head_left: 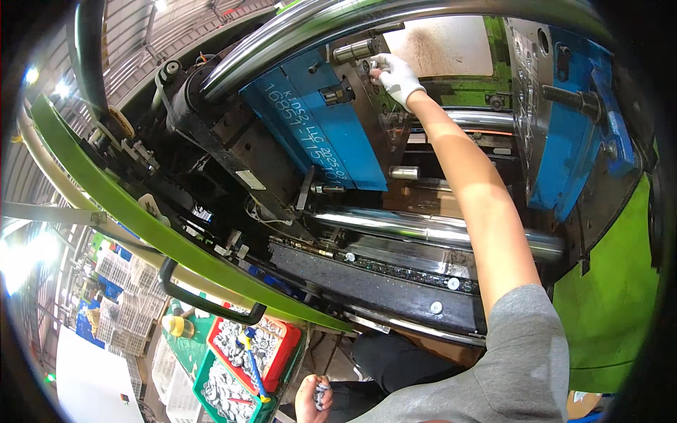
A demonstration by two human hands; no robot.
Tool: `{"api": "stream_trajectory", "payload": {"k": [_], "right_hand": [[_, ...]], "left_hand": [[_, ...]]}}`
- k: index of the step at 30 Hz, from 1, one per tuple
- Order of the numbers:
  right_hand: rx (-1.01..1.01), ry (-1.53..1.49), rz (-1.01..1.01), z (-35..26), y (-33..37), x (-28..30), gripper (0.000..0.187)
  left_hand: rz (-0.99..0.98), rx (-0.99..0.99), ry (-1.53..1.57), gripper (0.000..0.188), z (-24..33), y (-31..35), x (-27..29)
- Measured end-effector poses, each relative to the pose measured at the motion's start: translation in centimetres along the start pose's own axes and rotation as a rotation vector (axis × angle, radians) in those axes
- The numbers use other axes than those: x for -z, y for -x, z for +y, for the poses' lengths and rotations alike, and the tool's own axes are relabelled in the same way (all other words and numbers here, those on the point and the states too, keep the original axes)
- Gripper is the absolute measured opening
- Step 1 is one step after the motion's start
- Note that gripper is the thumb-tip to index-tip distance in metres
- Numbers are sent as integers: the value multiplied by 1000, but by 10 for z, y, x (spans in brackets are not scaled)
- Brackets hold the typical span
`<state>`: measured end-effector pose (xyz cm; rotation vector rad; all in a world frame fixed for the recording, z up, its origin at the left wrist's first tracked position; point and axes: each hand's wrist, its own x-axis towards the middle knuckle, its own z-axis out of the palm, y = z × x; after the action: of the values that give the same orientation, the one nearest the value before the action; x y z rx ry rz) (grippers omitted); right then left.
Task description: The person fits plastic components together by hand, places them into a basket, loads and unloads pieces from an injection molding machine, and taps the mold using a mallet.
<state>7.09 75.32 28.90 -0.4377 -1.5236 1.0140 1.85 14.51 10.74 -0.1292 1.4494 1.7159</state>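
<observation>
Left hand [306,400] curls round small grey parts [321,395]; gloved right hand [398,79] has the mould [368,116] at its fingertips, grip unclear; part removal seems underway, next calling for careful withdrawal.

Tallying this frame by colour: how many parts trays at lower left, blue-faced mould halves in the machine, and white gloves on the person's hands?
Red tray: 1
Green tray: 1
Blue-faced mould halves, left and right: 2
White glove, on the right hand: 1
Total: 5
</observation>
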Motion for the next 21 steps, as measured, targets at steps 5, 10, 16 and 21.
{"api": "stream_trajectory", "payload": {"k": [5, 10, 16, 21], "right_hand": [[4, -62, 34, -8, 8, -4, 33], [32, 28, 40, -2, -4, -5, 32], [-16, 138, 59, -2, -11, -10, 30], [261, 589, 194, -3, -3, -10, 31]], "left_hand": [[-19, 36, -2, 23, -2, -4, 7], [2, 41, -12, 23, 2, -3, 1], [-25, 33, -41, 23, 1, -4, -1], [-101, 39, 10, 22, -2, 3, 12]]}}
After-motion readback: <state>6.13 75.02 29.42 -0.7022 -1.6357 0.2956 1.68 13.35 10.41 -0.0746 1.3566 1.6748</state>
